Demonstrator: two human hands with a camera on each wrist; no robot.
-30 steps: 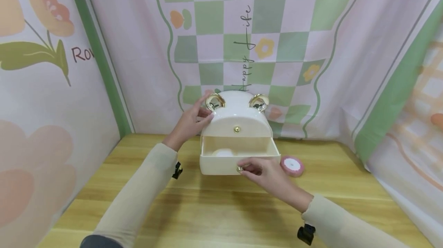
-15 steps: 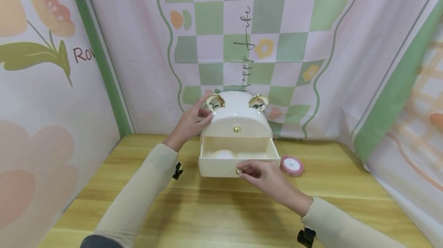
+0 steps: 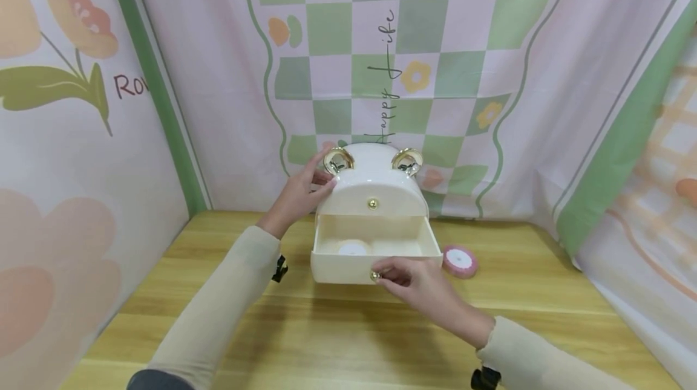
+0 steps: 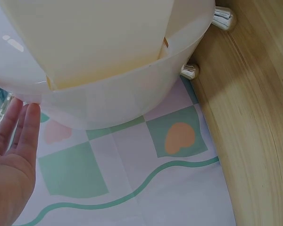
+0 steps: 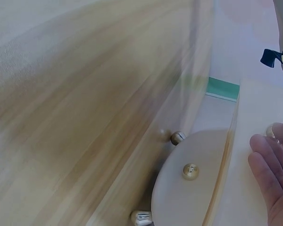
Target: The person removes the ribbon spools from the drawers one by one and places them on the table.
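Observation:
A glossy white rounded cabinet (image 3: 376, 163) with gold ring-shaped ears stands on the table, its middle drawer (image 3: 337, 268) pulled out. Inside the drawer, at the left, lies a pale round spool (image 3: 353, 247). My left hand (image 3: 298, 196) steadies the cabinet's upper left side near the gold ear (image 3: 339, 161); in the left wrist view its fingers (image 4: 27, 129) lie nearly straight against the shell. With fingertips and thumb, my right hand (image 3: 422, 287) pinches the drawer's gold knob (image 3: 375, 276). The right wrist view shows a lower shut drawer with its own gold knob (image 5: 190, 172).
A pink-rimmed ribbon spool (image 3: 460, 261) lies on the wooden table (image 3: 348, 341), right of the drawer. Behind the cabinet hangs a green-and-white checked cloth (image 3: 376, 75). Small gold feet (image 5: 142, 217) hold the cabinet off the tabletop.
The drawer has slid further out toward me, with my right hand on its knob. More of the drawer's inside and the pale spool shows. My left hand stays in place.

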